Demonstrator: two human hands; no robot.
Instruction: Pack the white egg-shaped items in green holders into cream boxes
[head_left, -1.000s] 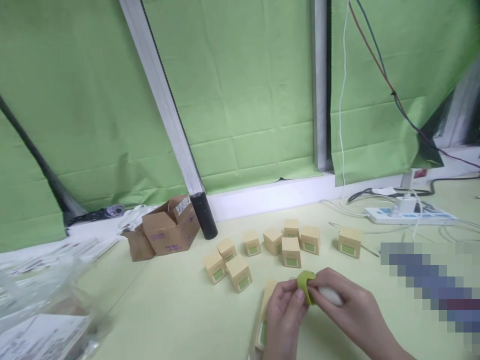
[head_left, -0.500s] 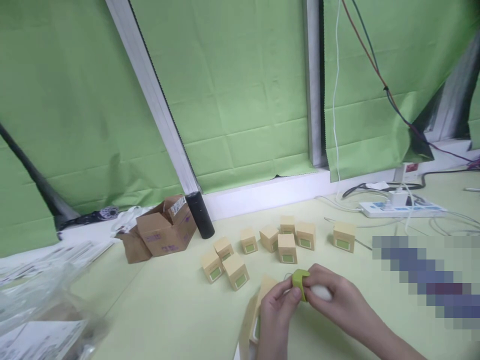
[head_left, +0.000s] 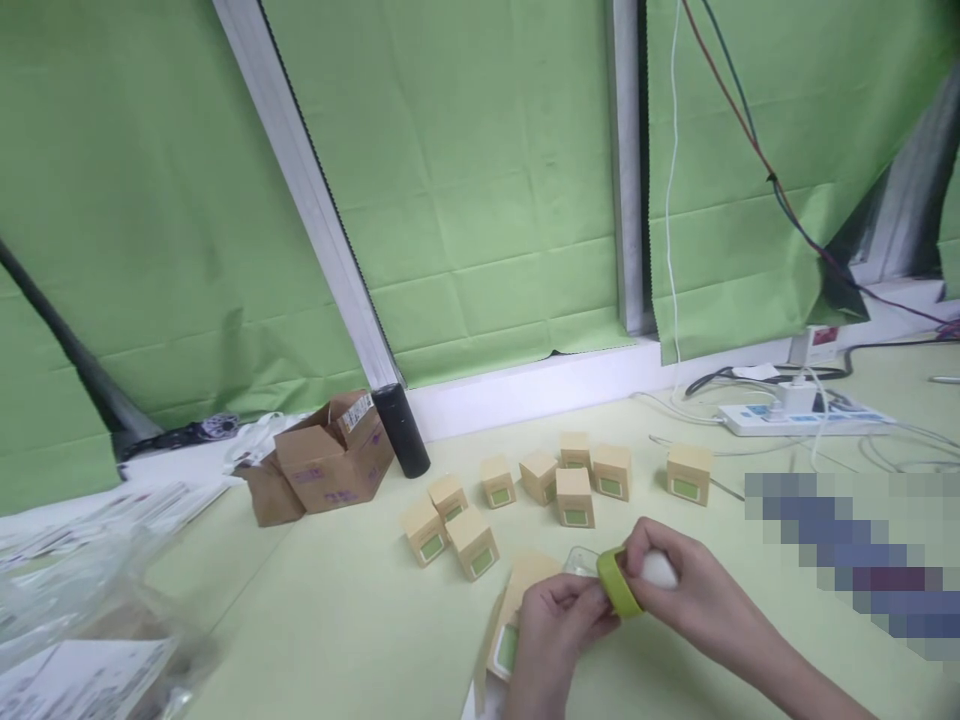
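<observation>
Low in the middle of the view my two hands meet over the pale green table (head_left: 345,620). My right hand (head_left: 686,595) is closed around a small white jar (head_left: 658,569) with a green lid (head_left: 618,582). My left hand (head_left: 551,630) pinches at the green lid with its fingertips. Under my left hand lies an open tan carton (head_left: 517,605) with a green label, and a bit of clear plastic (head_left: 579,558) shows just behind the lid.
Several small tan cartons with green labels (head_left: 575,497) stand in a loose row beyond my hands. A brown cardboard box (head_left: 330,465) and a black cylinder (head_left: 401,430) stand at the back left, a white power strip (head_left: 795,415) with cables at the back right, clear plastic bags (head_left: 82,600) at left.
The hands stayed joined on the jar. The green lid has tilted and come a little lower and to the right, and the open carton under the left hand has shifted slightly.
</observation>
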